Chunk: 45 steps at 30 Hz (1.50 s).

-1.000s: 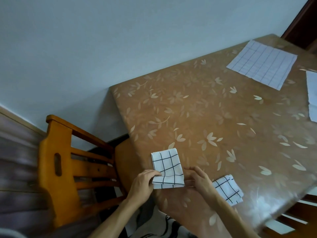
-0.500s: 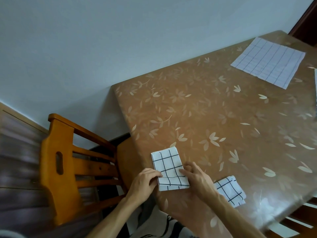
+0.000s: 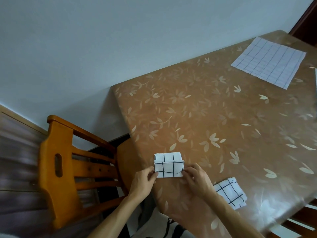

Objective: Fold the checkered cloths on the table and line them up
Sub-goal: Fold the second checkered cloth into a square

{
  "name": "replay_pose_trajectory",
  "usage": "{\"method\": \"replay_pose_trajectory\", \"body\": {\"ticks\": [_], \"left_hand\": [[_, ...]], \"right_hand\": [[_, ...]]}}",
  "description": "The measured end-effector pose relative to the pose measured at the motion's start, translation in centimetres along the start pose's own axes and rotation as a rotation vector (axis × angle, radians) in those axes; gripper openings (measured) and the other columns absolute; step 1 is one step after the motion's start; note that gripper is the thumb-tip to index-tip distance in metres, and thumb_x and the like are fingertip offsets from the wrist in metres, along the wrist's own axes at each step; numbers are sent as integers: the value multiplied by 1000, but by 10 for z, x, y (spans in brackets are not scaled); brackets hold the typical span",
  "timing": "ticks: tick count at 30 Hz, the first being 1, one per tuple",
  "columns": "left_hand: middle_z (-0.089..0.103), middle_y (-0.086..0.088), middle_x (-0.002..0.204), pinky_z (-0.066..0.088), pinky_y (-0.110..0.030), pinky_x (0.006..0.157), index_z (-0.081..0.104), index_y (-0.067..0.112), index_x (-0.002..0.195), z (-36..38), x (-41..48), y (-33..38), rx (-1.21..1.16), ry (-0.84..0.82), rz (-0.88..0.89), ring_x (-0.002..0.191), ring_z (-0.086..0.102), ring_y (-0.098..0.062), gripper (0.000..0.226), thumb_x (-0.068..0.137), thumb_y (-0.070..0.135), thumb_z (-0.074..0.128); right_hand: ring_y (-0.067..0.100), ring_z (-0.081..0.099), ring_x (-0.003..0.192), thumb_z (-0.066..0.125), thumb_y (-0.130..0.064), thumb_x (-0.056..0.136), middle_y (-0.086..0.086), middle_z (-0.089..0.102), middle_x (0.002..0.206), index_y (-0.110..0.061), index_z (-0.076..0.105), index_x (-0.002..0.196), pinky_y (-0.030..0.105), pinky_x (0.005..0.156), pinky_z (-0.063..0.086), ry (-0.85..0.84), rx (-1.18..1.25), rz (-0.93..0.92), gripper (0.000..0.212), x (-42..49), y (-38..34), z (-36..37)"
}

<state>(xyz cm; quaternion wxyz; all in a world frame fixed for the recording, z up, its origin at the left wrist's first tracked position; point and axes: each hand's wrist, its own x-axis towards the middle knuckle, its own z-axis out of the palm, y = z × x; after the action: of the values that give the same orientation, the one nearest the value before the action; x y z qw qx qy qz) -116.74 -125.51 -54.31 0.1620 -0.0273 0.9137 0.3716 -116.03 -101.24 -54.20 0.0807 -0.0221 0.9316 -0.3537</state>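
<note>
A small white cloth with black grid lines [image 3: 169,165] lies near the table's front left corner, its near part lifted and turned over towards the far edge. My left hand [image 3: 143,182] pinches its left near corner. My right hand [image 3: 197,180] pinches its right near corner. A second folded checkered cloth [image 3: 230,193] lies to the right of my right forearm, partly hidden by it. An unfolded checkered cloth [image 3: 269,61] lies flat at the far right of the table.
The table [image 3: 197,109] has a brown cover with a leaf pattern. An orange wooden chair [image 3: 68,162] stands at its left end. The edge of another white cloth [image 3: 316,79] shows at the right border. A wall runs behind the table.
Both hands have lifted the near edge of the small cloth and are folding it over away from me; before, it lay flat as a taller rectangle.
</note>
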Motion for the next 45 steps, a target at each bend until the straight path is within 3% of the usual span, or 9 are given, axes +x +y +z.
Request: {"method": "replay_pose_trajectory", "body": {"ticks": [5, 18, 22, 25, 31, 35, 39, 42, 45], "left_hand": [[74, 11, 100, 59, -22, 63, 61, 25, 110, -1, 9, 4, -109, -12, -81, 59, 69, -4, 12, 98, 27, 59], [72, 7, 99, 50, -12, 51, 52, 28, 115, -1, 21, 15, 111, 84, -159, 73, 71, -6, 23, 97, 40, 59], [63, 4, 112, 47, -9, 59, 52, 25, 119, 2, 17, 16, 384, 194, 84, 94, 65, -9, 28, 95, 36, 61], [58, -5, 125, 56, -27, 87, 53, 20, 125, 17, 15, 21, 504, 225, 450, 113, 59, -19, 37, 90, 25, 67], [47, -9, 147, 37, -45, 112, 48, 22, 135, 39, 17, 16, 655, 15, 484, 136, 45, -27, 54, 86, 28, 70], [35, -11, 158, 33, -47, 116, 37, 21, 147, 40, 17, 9, 696, -10, 480, 147, 32, -28, 51, 99, 32, 51], [20, -12, 165, 21, -50, 122, 21, 15, 157, 44, 16, 4, 771, -86, 443, 153, 8, -28, 63, 103, 38, 42], [20, -10, 164, 16, -51, 122, 35, 14, 152, 42, 16, -1, 796, -98, 440, 154, 6, -24, 56, 102, 41, 39], [11, -6, 166, 13, -51, 118, 32, 21, 154, 35, 15, -3, 785, -116, 426, 154, 6, -25, 55, 105, 45, 24]], "right_hand": [[15, 58, 73, 53, -33, 98, -5, 61, 80, -16, 67, 87, 34, 68, 50, -56, -7, 208, 24, 13, -10, 2], [8, 57, 60, 52, -36, 96, -4, 63, 72, -16, 61, 76, 20, 48, 40, -15, -8, 452, 29, 23, -24, 8], [7, 56, 59, 51, -35, 96, -6, 63, 74, -19, 58, 79, 17, 47, 37, -22, -33, 435, 24, 24, -26, 9], [10, 59, 61, 50, -34, 97, -4, 65, 75, -17, 60, 82, 20, 47, 42, -2, -67, 408, 25, 24, -24, 12], [17, 63, 71, 50, -37, 97, -2, 63, 81, -17, 55, 85, 31, 59, 53, 30, -101, 422, 24, 23, -24, 17], [29, 55, 109, 37, -37, 97, 10, 58, 118, -11, 54, 119, 37, 90, 47, 213, -177, 242, 38, 21, -42, 31], [24, 26, 148, 30, -34, 96, 7, 30, 160, -13, 42, 146, 41, 115, 33, 41, -294, -85, 55, 27, -46, 51], [12, -1, 152, 16, -36, 99, -2, 4, 165, -17, 20, 156, 34, 123, 13, -118, -259, -94, 60, 27, -27, 54], [14, 2, 153, 20, -37, 102, 0, 4, 165, -16, 18, 157, 34, 124, 9, -148, -369, -175, 59, 29, -11, 53]]}}
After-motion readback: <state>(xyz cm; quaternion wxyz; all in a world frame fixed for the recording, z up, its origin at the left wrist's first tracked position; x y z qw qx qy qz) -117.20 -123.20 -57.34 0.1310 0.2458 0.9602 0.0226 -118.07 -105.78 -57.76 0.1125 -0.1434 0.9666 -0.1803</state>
